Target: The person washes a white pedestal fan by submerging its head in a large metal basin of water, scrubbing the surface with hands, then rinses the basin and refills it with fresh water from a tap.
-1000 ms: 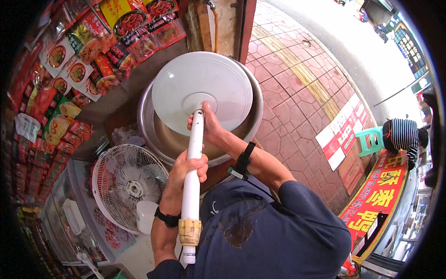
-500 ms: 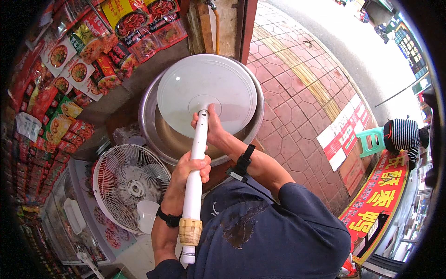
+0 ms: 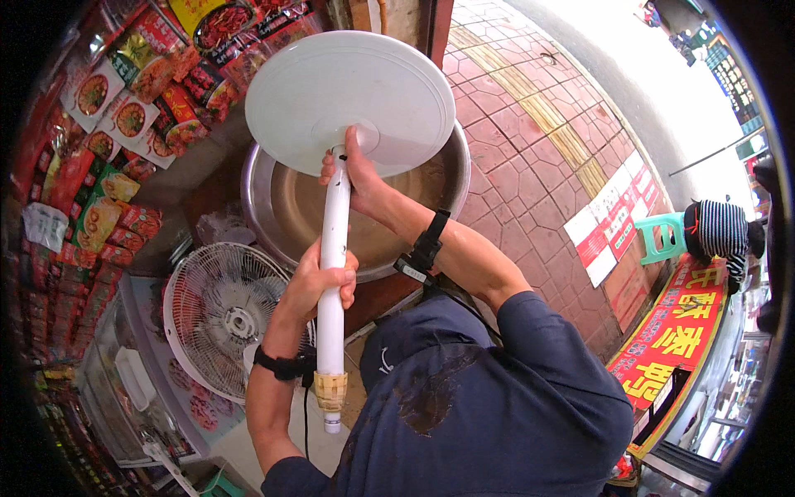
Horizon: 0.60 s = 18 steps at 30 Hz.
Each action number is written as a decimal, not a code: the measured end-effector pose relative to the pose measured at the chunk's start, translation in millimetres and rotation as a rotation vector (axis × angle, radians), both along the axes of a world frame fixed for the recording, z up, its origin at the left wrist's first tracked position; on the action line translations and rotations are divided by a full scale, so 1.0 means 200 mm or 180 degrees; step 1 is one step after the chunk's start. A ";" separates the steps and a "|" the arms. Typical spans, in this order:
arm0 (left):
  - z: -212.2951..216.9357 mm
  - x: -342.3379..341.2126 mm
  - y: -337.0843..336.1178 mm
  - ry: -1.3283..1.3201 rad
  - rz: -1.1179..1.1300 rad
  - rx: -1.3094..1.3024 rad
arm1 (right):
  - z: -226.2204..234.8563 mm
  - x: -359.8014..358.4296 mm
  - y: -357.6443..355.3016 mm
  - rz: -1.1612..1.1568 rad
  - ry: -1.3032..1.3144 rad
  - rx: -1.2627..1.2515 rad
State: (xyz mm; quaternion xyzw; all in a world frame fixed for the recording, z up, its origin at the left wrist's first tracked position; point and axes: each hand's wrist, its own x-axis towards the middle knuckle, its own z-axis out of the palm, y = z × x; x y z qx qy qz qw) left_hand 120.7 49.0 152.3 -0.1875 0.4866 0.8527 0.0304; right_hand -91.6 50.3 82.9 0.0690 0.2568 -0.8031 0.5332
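Note:
A white fan stand (image 3: 331, 224), a round disc base (image 3: 348, 83) on a straight pole, slants across the middle of the view. My left hand (image 3: 325, 280) is wrapped round the middle of the pole. Near the disc, my right hand (image 3: 354, 172) grips the pole's upper end, its thumb stretched toward the base. A yellowish collar (image 3: 330, 391) rings the pole's lower end, close to my dark shirt. Under the disc stands a wide metal basin (image 3: 252, 203) with brownish water in it. The disc is held above the basin, covering its far part.
A white fan grille (image 3: 217, 323) lies left of the basin. Hanging food packets (image 3: 132, 124) line the left wall, above a lidded clear case (image 3: 124, 389). Red paving (image 3: 530, 190) stretches right, toward a person in stripes (image 3: 719, 228) by a green stool (image 3: 660, 235).
The fan stand has risen and shifted slightly left, and more of the basin's water shows. Both my hands moved up and left with it, still gripping the pole.

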 end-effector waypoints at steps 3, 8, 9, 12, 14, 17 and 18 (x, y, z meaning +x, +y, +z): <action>-0.03 0.03 0.00 -0.0320 0.0040 -0.0641 | 0.00 0.04 0.00 0.0150 0.0478 0.0167; -0.18 0.08 0.09 -0.0726 0.0116 -0.0947 | -0.12 0.15 0.07 0.0081 0.0499 0.0954; -0.20 0.10 0.11 -0.0775 0.0123 -0.0874 | -0.14 0.17 0.09 0.0169 0.0644 0.0876; -0.27 0.11 0.14 -0.0847 -0.0012 -0.0952 | -0.16 0.18 0.14 0.0315 0.1549 0.0833; -0.31 0.09 0.15 -0.0889 -0.0186 -0.1033 | -0.15 0.18 0.16 0.0232 0.1881 0.0595; -0.35 0.00 0.13 -0.0826 0.0169 -0.0963 | -0.14 0.20 0.16 0.0149 0.2202 0.0455; -0.36 -0.03 0.12 -0.0653 0.0599 -0.0855 | -0.14 0.22 0.16 0.0062 0.2388 0.0406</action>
